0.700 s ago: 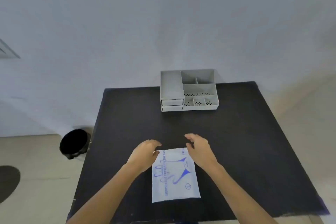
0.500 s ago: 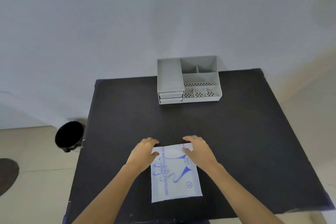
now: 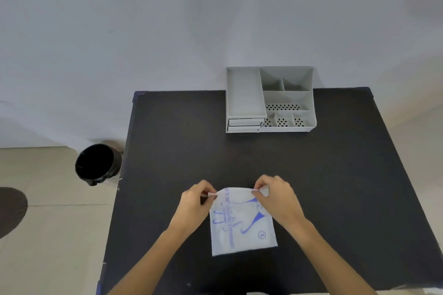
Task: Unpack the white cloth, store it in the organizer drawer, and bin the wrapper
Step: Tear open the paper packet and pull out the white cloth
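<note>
On the black square table (image 3: 167, 151), near edge: flat white blue-printed wrapper (image 3: 243, 227) is pinched at its far corners by left hand (image 3: 194, 208) and right hand (image 3: 279, 201), fingers pressed together; grey plastic organizer (image 3: 268, 100) far side

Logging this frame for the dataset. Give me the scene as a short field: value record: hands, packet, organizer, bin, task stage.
left hand: pinching the far left corner of the packet
right hand: pinching the far right corner of the packet
packet: white wrapper with blue glove print, far edge lifted, near end on the table
cloth: not visible, presumably inside the packet
organizer: grey, at the table's far edge, two drawers shut at its front left
bin: black, on the floor left of the table
task stage: opening the wrapper; nothing stored or binned yet
</note>
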